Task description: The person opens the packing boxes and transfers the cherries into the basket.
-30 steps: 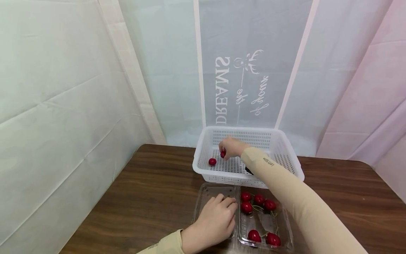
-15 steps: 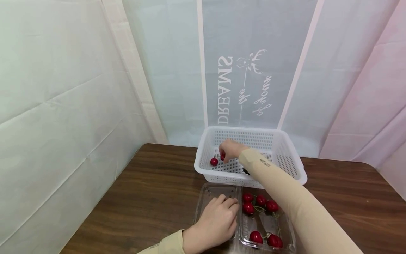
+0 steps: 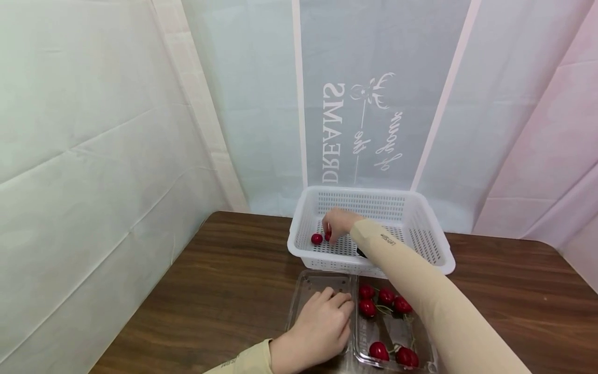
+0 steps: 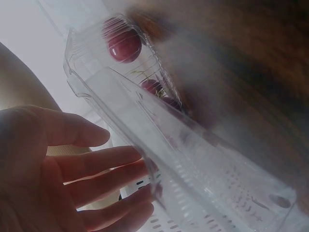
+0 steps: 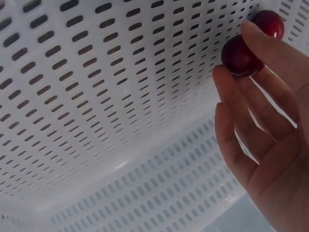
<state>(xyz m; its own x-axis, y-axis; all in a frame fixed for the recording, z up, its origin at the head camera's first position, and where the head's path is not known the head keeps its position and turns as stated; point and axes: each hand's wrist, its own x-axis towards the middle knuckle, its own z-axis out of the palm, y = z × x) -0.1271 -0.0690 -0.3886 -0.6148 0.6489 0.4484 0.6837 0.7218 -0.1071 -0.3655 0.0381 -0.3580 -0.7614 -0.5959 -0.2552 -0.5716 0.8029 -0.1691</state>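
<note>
White slotted basket (image 3: pixel 422 236) sits at the back of the brown bench (image 3: pixel 224 291). Head view: right hand (image 3: pixel 337 224) reaches into the basket, pinching a held cherry (image 3: pixel 328 235) low over the floor, just beside a loose cherry (image 3: pixel 316 239) lying there. Left hand (image 3: pixel 318 328) rests flat, fingers relaxed, on the open lid of the clear clamshell (image 3: pixel 322 283); its tray half holds more cherries (image 3: pixel 385 296) (six visible).

Left wrist view: left hand (image 4: pixel 63 179) open, fingers straight against the clear clamshell (image 4: pixel 159 145); cherries (image 4: pixel 124 44) show through the plastic.

Right wrist view: right hand (image 5: pixel 270 121) grips the held cherry (image 5: pixel 240 55) between fingertip and thumb; loose cherry (image 5: pixel 268 22) right behind it on the basket (image 5: pixel 96 96) floor.
</note>
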